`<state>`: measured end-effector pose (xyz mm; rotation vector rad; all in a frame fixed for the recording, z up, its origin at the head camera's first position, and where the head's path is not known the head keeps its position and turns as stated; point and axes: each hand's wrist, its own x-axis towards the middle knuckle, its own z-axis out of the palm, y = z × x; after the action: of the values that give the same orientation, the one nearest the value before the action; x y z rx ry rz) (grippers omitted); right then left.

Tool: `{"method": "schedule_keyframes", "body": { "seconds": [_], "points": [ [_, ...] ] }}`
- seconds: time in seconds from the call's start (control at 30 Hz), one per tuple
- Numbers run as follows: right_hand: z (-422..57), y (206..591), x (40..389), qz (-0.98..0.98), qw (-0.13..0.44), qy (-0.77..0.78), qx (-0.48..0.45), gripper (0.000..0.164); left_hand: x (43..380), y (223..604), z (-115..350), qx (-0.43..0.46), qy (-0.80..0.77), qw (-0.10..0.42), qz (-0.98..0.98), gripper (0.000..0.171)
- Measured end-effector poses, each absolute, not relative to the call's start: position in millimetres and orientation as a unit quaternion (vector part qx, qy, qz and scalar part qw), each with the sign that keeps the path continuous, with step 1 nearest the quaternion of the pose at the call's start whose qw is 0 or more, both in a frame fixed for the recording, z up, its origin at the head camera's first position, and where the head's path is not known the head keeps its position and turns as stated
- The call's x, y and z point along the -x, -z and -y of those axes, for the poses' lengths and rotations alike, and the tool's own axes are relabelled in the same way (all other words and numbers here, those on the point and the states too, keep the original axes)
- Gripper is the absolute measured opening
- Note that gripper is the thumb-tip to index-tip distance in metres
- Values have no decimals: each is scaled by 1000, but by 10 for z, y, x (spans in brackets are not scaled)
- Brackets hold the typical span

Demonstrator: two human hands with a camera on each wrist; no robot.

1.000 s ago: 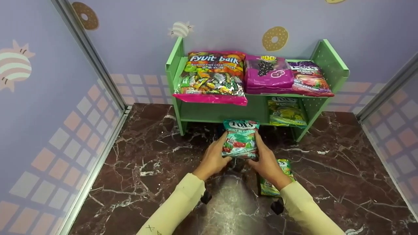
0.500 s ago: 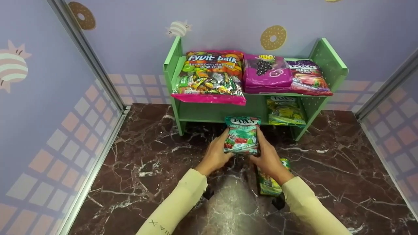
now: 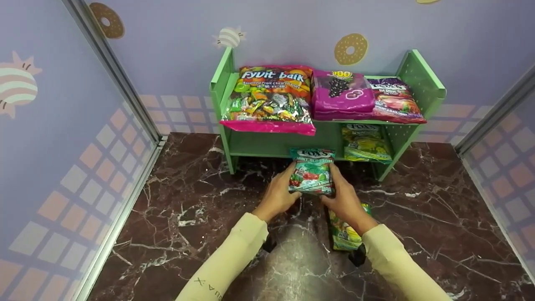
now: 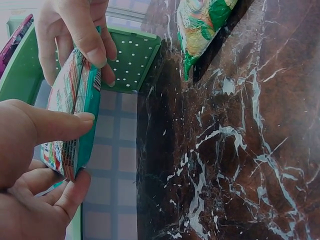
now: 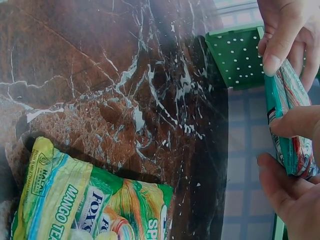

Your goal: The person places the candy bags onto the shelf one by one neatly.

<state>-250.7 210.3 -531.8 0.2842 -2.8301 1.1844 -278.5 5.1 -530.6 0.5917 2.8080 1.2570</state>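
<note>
Between both hands is a teal Fox's Mint Blossom candy bag, held up just in front of the green shelf's lower board. My left hand grips its left side, and my right hand grips its right side. Both thumbs lie along the near edge of the bag, as the left wrist view shows with the left thumb on the seam. In the right wrist view the bag is seen edge-on, with fingers curled beneath it. A yellow-green Fox's bag lies on the marble surface under my right forearm.
A green two-tier shelf stands against the back wall. On its top tier are a Fyuit Baik candy bag, a purple grape bag and a Fox's Berries bag. A yellow Fox's bag sits at the lower right.
Both hands have moved the teal candy bag slightly forward and right, closer to the lower tier of the shelf. The bag's top now leans further back.
</note>
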Motion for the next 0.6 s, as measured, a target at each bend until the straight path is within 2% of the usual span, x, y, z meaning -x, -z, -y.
{"method": "schedule_keyframes", "body": {
  "seconds": [0.17,0.6],
  "points": [
    [-2109,5312,2497,916,44,-385,-100,85,2809,5294,-64,-200,-398,-20,-895,84],
    [-2119,5355,2490,898,95,-425,-61,69,2824,5268,-66,-185,-441,-28,-877,78]
  ]
}}
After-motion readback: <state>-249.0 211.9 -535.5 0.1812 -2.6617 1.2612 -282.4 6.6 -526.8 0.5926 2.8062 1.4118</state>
